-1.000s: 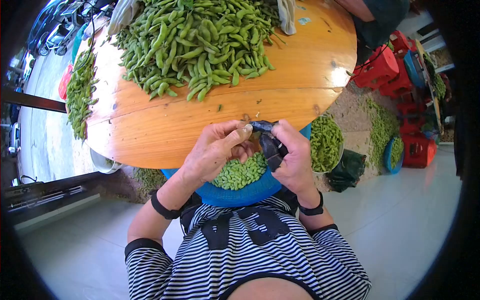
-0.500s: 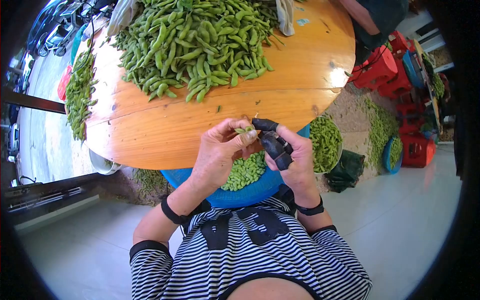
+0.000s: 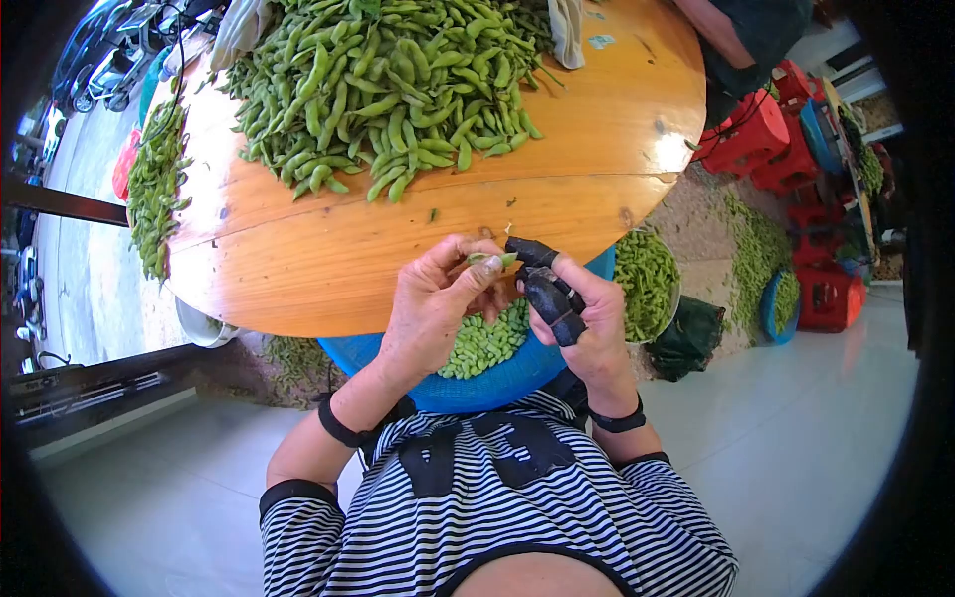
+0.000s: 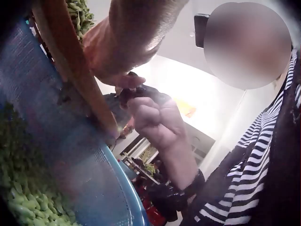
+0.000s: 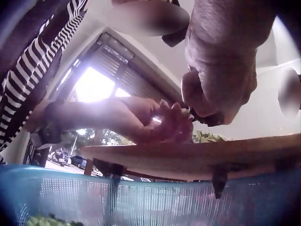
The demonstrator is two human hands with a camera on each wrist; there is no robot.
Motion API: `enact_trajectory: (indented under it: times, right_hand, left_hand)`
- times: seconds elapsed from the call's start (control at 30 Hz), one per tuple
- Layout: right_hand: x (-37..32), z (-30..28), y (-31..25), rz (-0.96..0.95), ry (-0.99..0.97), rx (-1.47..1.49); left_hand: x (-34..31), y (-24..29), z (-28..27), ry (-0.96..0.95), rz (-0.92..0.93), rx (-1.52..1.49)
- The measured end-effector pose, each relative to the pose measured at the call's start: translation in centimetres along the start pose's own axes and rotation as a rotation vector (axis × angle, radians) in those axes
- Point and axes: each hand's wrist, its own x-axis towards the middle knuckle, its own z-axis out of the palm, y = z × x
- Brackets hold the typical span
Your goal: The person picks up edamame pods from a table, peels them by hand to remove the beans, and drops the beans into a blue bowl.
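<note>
My left hand (image 3: 428,303) pinches a green soybean pod (image 3: 507,259) between thumb and fingers, just above the table's near edge. The pod's end points right, to where the black-covered thumb and finger of my right hand (image 3: 594,313) meet it. Black coverings (image 3: 549,298) wrap the thumb and several curled fingers of that hand. Below both hands, a blue basket (image 3: 453,396) holds shelled beans (image 3: 484,346). In the right wrist view the left hand (image 5: 164,122) is close to the right hand (image 5: 221,84), above the basket rim.
A large heap of pods (image 3: 378,90) lies on the round wooden table (image 3: 418,234), with more pods (image 3: 159,199) at its left edge. A bowl of pods (image 3: 647,284), a dark bag (image 3: 686,338) and red stools (image 3: 831,298) stand at the right. Another person's arm (image 3: 716,30) is at the far right.
The soybean pod, hidden at first, now shows sticking out from the left fingertips. My right hand has shifted slightly right, and its covered thumb has drawn back from my left thumb.
</note>
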Motion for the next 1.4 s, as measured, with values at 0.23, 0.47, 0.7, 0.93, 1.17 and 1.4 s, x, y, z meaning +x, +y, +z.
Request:
enact_trajectory:
  times: [0.23, 0.47, 0.7, 0.93, 1.17, 1.4]
  right_hand:
    - [0.4, 0.2, 0.3, -0.06, -0.014, -0.087]
    - [0.5, -0.2, -0.7, 0.008, -0.069, 0.005]
    - [0.5, -0.6, -0.7, -0.085, -0.093, -0.13]
    - [0.8, -0.9, -0.1, -0.071, -0.053, -0.015]
    - [0.8, -1.0, 0.0, 0.065, -0.133, 0.211]
    - [-0.1, -0.7, -1.1, -0.111, -0.099, -0.213]
  left_hand:
    - [-0.5, 0.0, 1.0, 0.106, -0.02, 0.226]
    - [-0.5, 0.3, 1.2, 0.101, -0.016, 0.195]
    - [-0.4, -0.1, 1.3, 0.124, 0.025, 0.247]
    - [-0.5, 0.2, 1.1, 0.065, -0.154, -0.039]
    - [-0.6, 0.3, 1.1, 0.031, -0.239, 0.049]
    - [-0.5, 0.2, 1.4, 0.079, -0.118, -0.055]
